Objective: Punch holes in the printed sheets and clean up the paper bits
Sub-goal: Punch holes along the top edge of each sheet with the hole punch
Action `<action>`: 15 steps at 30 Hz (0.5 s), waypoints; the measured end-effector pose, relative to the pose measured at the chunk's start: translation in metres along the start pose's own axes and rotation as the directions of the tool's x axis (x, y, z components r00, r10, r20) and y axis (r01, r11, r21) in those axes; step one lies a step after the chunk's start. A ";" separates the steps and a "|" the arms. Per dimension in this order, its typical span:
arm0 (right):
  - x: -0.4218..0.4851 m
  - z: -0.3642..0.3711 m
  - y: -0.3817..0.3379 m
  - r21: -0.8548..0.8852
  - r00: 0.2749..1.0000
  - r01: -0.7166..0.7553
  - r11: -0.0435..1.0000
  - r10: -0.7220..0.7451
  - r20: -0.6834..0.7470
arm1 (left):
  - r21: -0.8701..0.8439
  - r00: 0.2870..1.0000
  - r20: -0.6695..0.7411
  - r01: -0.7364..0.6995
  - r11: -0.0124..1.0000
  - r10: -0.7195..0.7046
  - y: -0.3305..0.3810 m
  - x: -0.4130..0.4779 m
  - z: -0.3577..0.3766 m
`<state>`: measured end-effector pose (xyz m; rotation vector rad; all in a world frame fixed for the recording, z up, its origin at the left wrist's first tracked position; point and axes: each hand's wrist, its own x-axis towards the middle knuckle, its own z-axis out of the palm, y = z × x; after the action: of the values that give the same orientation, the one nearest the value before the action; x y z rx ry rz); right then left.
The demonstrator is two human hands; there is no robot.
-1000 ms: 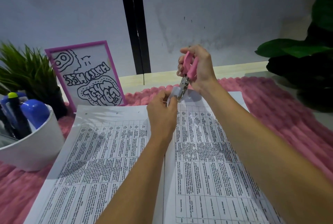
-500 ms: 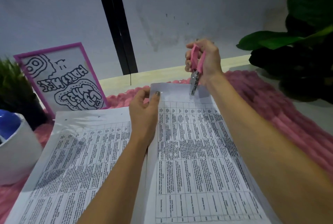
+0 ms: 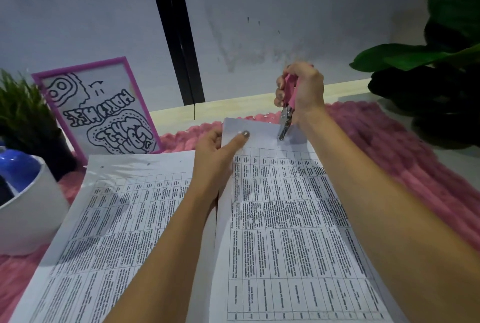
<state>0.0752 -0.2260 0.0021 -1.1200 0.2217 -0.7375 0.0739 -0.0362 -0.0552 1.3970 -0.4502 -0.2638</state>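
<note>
Starting nearest me, the left stack (image 3: 117, 218) at eight o'clock shows holes along its far margin, so I judge it done. My left grip (image 3: 215, 156) pinches the right sheet (image 3: 285, 218) by its far corner. At one o'clock my right grip (image 3: 304, 94) squeezes the pink punch (image 3: 287, 115), its nose on the margin. Left: this sheet's holes, then sweeping bits

We face a pale grey wall (image 3: 285, 11) split by a black upright strip (image 3: 174, 37). Below it runs a light wooden desk (image 3: 233, 106) under a fluffy pink mat (image 3: 402, 164), a dark leafy plant (image 3: 441, 68) at our right.
</note>
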 end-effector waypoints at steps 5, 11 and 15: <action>0.000 0.002 0.001 0.002 1.000 -0.016 1.000 0.016 -0.016 | 0.100 0.999 -0.009 0.036 0.994 -0.036 -0.004 0.000 0.003; -0.010 -0.002 -0.008 0.016 0.985 -0.060 0.998 0.056 0.165 | 0.079 0.995 -0.094 0.045 0.996 -0.038 -0.005 -0.002 0.006; -0.017 -0.015 -0.013 0.119 0.959 -0.124 0.985 0.088 0.268 | 0.110 0.994 -0.108 0.008 0.994 0.004 -0.005 -0.003 0.007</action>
<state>0.0491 -0.2291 0.0038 -1.0555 0.0065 -0.4945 0.0684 -0.0417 -0.0602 1.5117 -0.3786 -0.1662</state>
